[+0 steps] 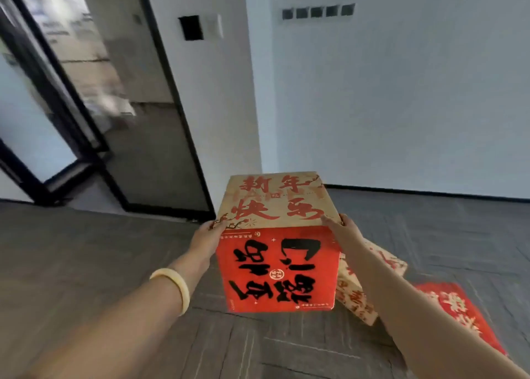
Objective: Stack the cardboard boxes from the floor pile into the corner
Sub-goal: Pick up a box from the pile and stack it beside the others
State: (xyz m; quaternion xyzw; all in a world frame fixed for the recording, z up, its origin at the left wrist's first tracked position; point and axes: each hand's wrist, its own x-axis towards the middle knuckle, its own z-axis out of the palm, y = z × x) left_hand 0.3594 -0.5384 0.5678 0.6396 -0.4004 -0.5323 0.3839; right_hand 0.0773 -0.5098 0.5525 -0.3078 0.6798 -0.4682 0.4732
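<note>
Left hand (207,236) presses the printed box (275,266) on its left side. Right hand (342,226) hooks over the top right edge. Both grasp it. The box looks lifted off the floor (100,264), just before the far corner (259,126), with the floor pile (358,289) near right. Best to squeeze evenly, hold the top level, and set it down flush.

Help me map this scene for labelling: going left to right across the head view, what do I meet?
In order: glass door → bracelet → left hand → carried box → right hand → red box on the floor.
</note>
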